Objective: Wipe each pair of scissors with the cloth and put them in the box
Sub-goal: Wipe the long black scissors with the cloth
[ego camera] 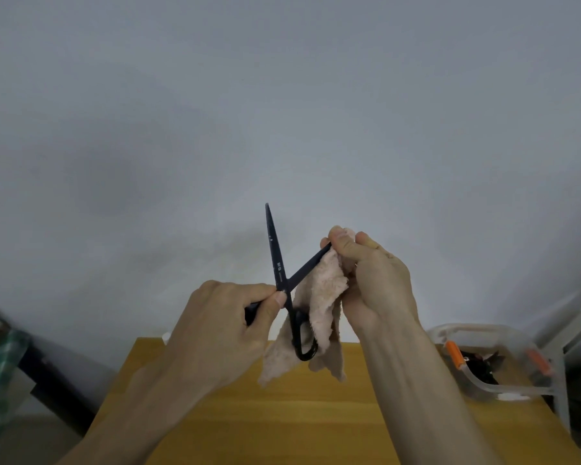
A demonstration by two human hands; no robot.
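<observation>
My left hand [215, 330] grips one handle of the open black scissors [279, 273], held up over the table [249, 421]; my right hand [366, 280] pinches the cloth [319, 297] round the far blade's tip. Best wipe tip to pivot w/ fingers on the flat, off the edge. Box [483, 391] is at right, w/ dark things inside.

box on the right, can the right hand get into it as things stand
Probably yes: the box sits open-topped just beside the right forearm, nothing between. But the right hand grips the cloth round a scissors blade.
</observation>
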